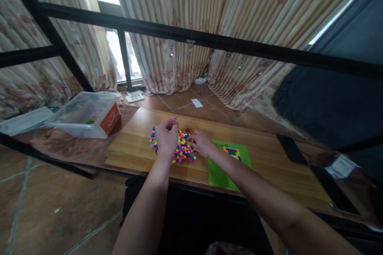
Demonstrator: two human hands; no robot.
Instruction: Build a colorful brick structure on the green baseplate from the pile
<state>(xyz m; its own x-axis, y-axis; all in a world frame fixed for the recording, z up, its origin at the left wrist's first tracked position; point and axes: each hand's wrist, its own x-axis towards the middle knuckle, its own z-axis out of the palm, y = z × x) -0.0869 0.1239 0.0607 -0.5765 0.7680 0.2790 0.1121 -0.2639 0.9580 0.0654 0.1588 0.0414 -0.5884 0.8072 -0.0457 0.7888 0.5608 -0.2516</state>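
A heap of small, many-coloured building bricks [184, 153] lies on the wooden tabletop. Above the left part of the heap is my left hand [167, 137], its fingers curled in and the thumb close to them; whatever they may hold is hidden. My right hand [202, 142] reaches in from the right, fingertips pinched together at the heap's right edge. Anything between them is too small to make out. To the right, partly under my right forearm, lies a green baseplate [223, 177] with red, blue, yellow and white bricks [231, 150] fixed near its far side.
The bricks and baseplate rest on a low wooden table [131, 149]. At its left stands a clear plastic box [82, 125] with an orange label and something green inside. A black metal rail [209, 40] crosses beyond the table, before striped curtains [197, 4]. A dark flat object [291, 149] lies at right.
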